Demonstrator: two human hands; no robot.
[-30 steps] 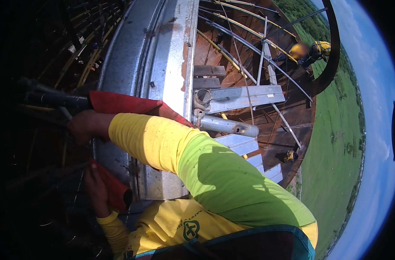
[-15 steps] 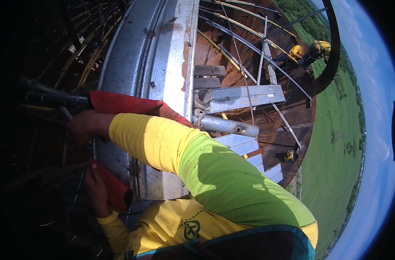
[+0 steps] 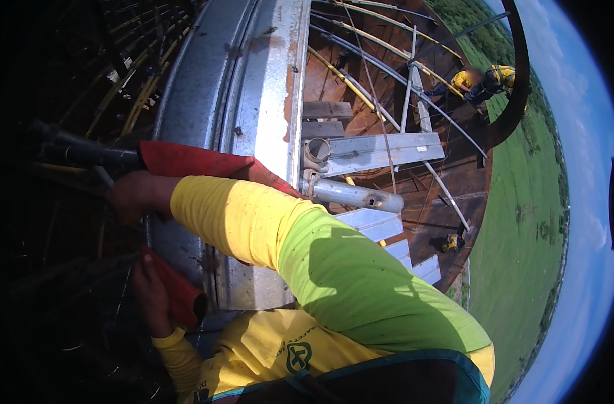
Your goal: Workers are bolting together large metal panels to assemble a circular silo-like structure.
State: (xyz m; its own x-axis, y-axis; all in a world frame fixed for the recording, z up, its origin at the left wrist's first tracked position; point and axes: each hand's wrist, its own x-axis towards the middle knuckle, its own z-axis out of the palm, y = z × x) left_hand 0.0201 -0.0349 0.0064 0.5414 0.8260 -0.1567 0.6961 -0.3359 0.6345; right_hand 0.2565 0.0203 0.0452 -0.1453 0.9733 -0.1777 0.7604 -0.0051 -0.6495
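My right arm, in a green and yellow sleeve, reaches left across a wide metal beam. In deep shadow past its left edge, my right hand (image 3: pixel 128 195) is curled; whatever it grips is hidden. A red cloth (image 3: pixel 199 160) drapes over the beam above my right forearm, and a dark tube (image 3: pixel 94 155) runs into its left end. Lower down, my left hand (image 3: pixel 152 296) is closed against a rolled red cloth (image 3: pixel 177 293) with a dark opening at its lower end. Whether both red parts are one piece, I cannot tell.
The galvanized beam (image 3: pixel 263 87) runs away from me. To its right lie a metal pipe (image 3: pixel 361 195), a flat metal channel (image 3: pixel 388 153) and wooden boards (image 3: pixel 326 110). Yellow and grey bars cross the rusty curved structure. Far right, people in yellow (image 3: pixel 485 81) sit near its edge, high above green land.
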